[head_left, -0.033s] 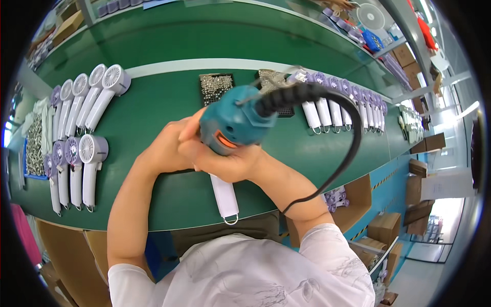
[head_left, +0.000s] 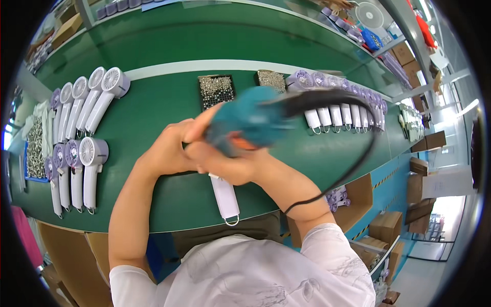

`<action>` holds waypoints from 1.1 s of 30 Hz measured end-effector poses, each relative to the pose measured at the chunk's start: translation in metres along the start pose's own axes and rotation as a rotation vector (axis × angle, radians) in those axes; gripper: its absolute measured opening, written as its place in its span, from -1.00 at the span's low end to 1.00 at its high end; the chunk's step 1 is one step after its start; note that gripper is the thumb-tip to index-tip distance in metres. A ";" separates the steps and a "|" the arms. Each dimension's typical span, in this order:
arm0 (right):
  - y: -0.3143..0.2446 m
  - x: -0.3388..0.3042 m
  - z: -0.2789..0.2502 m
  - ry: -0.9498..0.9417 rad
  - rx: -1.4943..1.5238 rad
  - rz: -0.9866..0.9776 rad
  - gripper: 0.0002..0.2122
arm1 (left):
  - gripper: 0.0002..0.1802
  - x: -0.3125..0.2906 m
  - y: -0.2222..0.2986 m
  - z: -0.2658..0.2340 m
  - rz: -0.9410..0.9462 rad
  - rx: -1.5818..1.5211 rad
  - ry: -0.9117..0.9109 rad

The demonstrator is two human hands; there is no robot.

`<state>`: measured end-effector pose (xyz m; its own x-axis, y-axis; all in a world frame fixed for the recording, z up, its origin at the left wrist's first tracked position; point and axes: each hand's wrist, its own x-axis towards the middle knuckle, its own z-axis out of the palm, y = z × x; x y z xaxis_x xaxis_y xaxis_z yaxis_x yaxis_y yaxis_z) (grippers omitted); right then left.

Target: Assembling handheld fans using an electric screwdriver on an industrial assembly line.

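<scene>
My right hand (head_left: 230,163) is wrapped round a teal electric screwdriver (head_left: 245,120), blurred by motion, with a black cord running off to the right. Below it lies a handheld fan (head_left: 225,199), its white handle and wire loop pointing toward me. My left hand (head_left: 171,148) is closed at the fan's upper end, with its fingertips partly covered by the screwdriver and my right hand. The fan's head and the driver's tip are hidden.
White and purple handheld fans (head_left: 97,110) lie in rows at left, with more fans (head_left: 332,110) at right. Beyond my hands sit a black tray of screws (head_left: 215,84) and another screw tray (head_left: 271,79). A blue bin (head_left: 36,153) of metal parts stands far left.
The screwdriver's body has swung slightly to the right and blurred, its cord shifting right with it. Both hands have moved only a little; the fan stays in nearly the same place.
</scene>
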<state>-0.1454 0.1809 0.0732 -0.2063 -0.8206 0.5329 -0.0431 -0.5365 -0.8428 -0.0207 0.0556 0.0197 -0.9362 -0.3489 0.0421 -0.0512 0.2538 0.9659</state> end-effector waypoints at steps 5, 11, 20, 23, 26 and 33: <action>-0.038 0.015 -0.082 0.240 0.059 -0.242 -0.66 | -0.31 0.000 -0.002 0.003 0.173 0.139 -0.038; -0.009 0.002 -0.181 0.805 -0.468 -0.292 -0.80 | -0.33 0.003 -0.001 0.005 0.187 0.158 -0.046; 0.007 0.001 -0.191 0.798 -0.502 -0.235 -0.74 | -0.32 0.002 -0.002 0.006 0.198 0.147 -0.029; 0.008 0.000 -0.194 0.777 -0.526 -0.242 -0.73 | -0.32 0.002 -0.002 0.007 0.201 0.139 -0.028; 0.008 0.002 -0.192 0.824 -0.505 -0.212 -0.66 | -0.32 0.002 -0.002 0.007 0.201 0.130 -0.025; 0.009 0.001 -0.193 0.844 -0.482 -0.202 -0.65 | -0.32 0.002 -0.001 0.006 0.198 0.137 -0.023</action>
<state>-0.3344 0.2133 0.0514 -0.7719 -0.2129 0.5991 -0.5082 -0.3595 -0.7826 -0.0246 0.0605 0.0176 -0.9404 -0.2594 0.2200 0.0892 0.4360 0.8955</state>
